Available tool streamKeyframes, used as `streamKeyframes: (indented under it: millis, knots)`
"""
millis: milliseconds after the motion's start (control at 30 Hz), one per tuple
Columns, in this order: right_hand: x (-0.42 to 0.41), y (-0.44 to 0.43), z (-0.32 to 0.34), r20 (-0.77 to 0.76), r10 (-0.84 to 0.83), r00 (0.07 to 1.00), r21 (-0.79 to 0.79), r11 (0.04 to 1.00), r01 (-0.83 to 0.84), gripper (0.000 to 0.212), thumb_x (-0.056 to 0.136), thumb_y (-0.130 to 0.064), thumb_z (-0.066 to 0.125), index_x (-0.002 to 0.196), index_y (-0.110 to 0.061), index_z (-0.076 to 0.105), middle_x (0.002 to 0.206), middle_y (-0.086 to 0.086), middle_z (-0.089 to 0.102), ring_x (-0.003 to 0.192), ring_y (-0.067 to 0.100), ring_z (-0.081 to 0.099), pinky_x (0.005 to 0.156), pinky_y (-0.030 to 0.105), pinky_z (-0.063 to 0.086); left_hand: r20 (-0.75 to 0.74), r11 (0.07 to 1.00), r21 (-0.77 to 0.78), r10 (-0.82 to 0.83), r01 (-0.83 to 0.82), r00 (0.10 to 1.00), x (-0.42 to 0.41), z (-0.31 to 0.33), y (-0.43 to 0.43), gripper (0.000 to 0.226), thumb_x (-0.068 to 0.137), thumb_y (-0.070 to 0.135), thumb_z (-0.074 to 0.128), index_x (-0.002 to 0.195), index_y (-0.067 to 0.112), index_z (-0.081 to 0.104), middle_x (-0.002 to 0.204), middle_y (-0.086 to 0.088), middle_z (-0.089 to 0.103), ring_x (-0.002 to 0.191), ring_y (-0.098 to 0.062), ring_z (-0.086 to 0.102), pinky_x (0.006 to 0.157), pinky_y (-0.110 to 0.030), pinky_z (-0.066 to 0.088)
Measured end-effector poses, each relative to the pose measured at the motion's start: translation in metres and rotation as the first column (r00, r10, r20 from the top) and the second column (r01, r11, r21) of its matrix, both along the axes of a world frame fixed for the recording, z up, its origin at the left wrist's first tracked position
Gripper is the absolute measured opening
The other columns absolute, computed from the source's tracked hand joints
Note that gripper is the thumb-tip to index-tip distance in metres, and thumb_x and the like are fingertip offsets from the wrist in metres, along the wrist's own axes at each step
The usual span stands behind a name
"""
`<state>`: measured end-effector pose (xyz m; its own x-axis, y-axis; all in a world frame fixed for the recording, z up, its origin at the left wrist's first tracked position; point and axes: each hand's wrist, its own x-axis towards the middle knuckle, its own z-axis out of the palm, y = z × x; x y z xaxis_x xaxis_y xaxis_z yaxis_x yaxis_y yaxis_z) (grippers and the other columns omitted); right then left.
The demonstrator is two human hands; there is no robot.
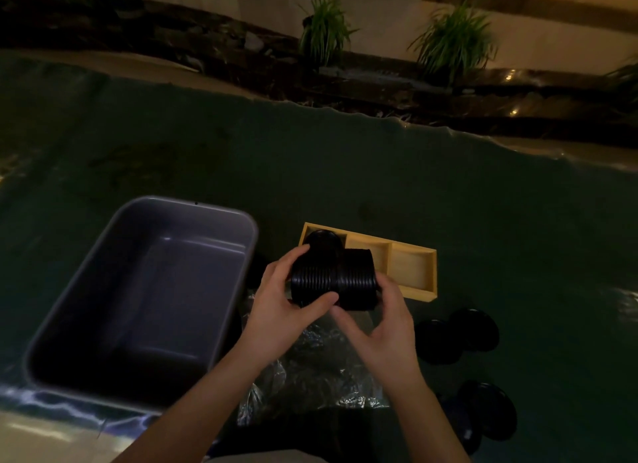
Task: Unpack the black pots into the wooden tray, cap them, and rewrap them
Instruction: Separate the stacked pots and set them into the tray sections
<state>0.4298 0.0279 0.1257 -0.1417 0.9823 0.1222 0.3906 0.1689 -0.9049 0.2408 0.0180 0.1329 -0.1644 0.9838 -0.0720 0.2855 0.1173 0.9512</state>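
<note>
Black pots [333, 283] held sideways between left hand [276, 300] and right hand [383, 321].

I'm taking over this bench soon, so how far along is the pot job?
Early. Done: the plastic wrap is off, and one black pot sits in the left compartment of the wooden tray. In hand: left hand and right hand grip the nested pot stack. Left: the other two compartments look bare, lids lie loose on the table, nothing is rewrapped.

The head-worn camera looks forward and down, close over the wooden tray [412, 269].
</note>
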Motion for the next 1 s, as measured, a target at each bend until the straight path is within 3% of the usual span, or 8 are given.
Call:
streamKeyframes:
  millis: [100, 233, 433, 533, 667, 767, 900, 1000]
  knots:
    - [0.001, 0.002, 0.002, 0.056, 0.007, 0.998, -0.024, 1.0, -0.006, 0.088, 0.068, -0.071, 0.08, 0.139, -0.031, 0.048, 0.128, -0.02, 0.052, 0.124, -0.008, 0.049, 0.1, 0.002, 0.037, 0.017, 1.0, -0.01, -0.026, 0.026, 1.0, 0.001, 0.0, -0.001, 0.081, 0.069, 0.058, 0.081, 0.142, 0.054, 0.045, 0.141, 0.012, 0.048, 0.128, 0.002, 0.049, 0.093, -0.015, 0.054]
    - [0.006, 0.004, 0.002, 0.056, -0.011, 0.998, -0.023, 1.0, 0.012, 0.079, 0.07, -0.064, 0.081, 0.136, -0.039, 0.046, 0.127, -0.023, 0.054, 0.121, -0.014, 0.05, 0.095, 0.0, 0.038, 0.097, 0.998, -0.028, -0.047, 0.05, 0.994, 0.002, -0.001, -0.003, 0.081, 0.07, 0.054, 0.083, 0.143, 0.049, 0.047, 0.143, 0.007, 0.048, 0.132, -0.007, 0.05, 0.093, -0.023, 0.059]
    - [0.014, 0.005, 0.001, 0.009, -0.023, 1.0, -0.076, 0.997, 0.023, 0.063, 0.074, -0.053, 0.082, 0.126, -0.053, 0.046, 0.12, -0.029, 0.063, 0.116, -0.008, 0.061, 0.095, 0.009, 0.048, 0.018, 0.998, -0.051, -0.024, 0.025, 1.0, 0.002, -0.002, -0.001, 0.079, 0.075, 0.045, 0.084, 0.143, 0.05, 0.045, 0.143, 0.008, 0.047, 0.133, -0.009, 0.049, 0.105, -0.038, 0.055]
    - [0.019, 0.005, -0.003, 0.015, -0.038, 0.999, -0.064, 0.997, 0.039, 0.061, 0.075, -0.045, 0.085, 0.127, -0.039, 0.054, 0.118, -0.024, 0.066, 0.113, -0.009, 0.062, 0.094, 0.009, 0.049, -0.009, 0.997, -0.072, -0.014, 0.013, 1.0, 0.009, -0.003, 0.001, 0.084, 0.069, 0.057, 0.079, 0.145, 0.048, 0.044, 0.144, 0.007, 0.047, 0.133, -0.012, 0.05, 0.107, -0.046, 0.053]
    - [0.029, 0.01, -0.008, -0.062, -0.084, 0.995, -0.09, 0.993, 0.078, 0.057, 0.073, -0.053, 0.081, 0.124, -0.039, 0.058, 0.117, -0.027, 0.067, 0.114, -0.005, 0.064, 0.095, 0.014, 0.051, 0.008, 0.995, -0.098, 0.01, -0.009, 1.0, 0.021, -0.009, 0.006, 0.084, 0.069, 0.055, 0.08, 0.145, 0.044, 0.046, 0.145, 0.006, 0.05, 0.135, -0.013, 0.049, 0.108, -0.049, 0.052]
    - [0.039, 0.015, -0.013, -0.076, -0.161, 0.984, -0.093, 0.984, 0.154, 0.056, 0.072, -0.058, 0.078, 0.122, -0.043, 0.058, 0.118, -0.033, 0.065, 0.113, -0.007, 0.063, 0.094, 0.013, 0.051, 0.02, 0.991, -0.132, 0.035, -0.032, 0.999, 0.026, -0.015, 0.011, 0.081, 0.076, 0.041, 0.085, 0.146, 0.043, 0.045, 0.147, 0.006, 0.05, 0.137, -0.012, 0.049, 0.109, -0.049, 0.051]
    - [0.054, 0.041, -0.029, 0.044, -0.238, 0.97, -0.121, 0.963, 0.242, 0.061, 0.073, -0.057, 0.08, 0.126, -0.041, 0.056, 0.116, -0.032, 0.065, 0.114, -0.008, 0.061, 0.097, 0.024, 0.052, 0.004, 0.98, -0.171, 0.101, -0.099, 0.995, 0.023, -0.022, 0.017, 0.08, 0.079, 0.033, 0.086, 0.146, 0.043, 0.044, 0.145, 0.008, 0.051, 0.134, -0.01, 0.051, 0.11, -0.048, 0.051]
    - [0.057, 0.075, -0.049, 0.254, -0.16, 0.954, -0.029, 0.985, 0.173, 0.065, 0.08, -0.041, 0.081, 0.136, -0.02, 0.055, 0.128, -0.009, 0.066, 0.121, 0.011, 0.063, 0.102, 0.036, 0.054, -0.047, 0.973, -0.18, 0.135, -0.141, 0.99, 0.02, -0.023, 0.018, 0.079, 0.077, 0.037, 0.086, 0.143, 0.049, 0.044, 0.138, 0.018, 0.052, 0.125, 0.004, 0.05, 0.11, -0.039, 0.049]
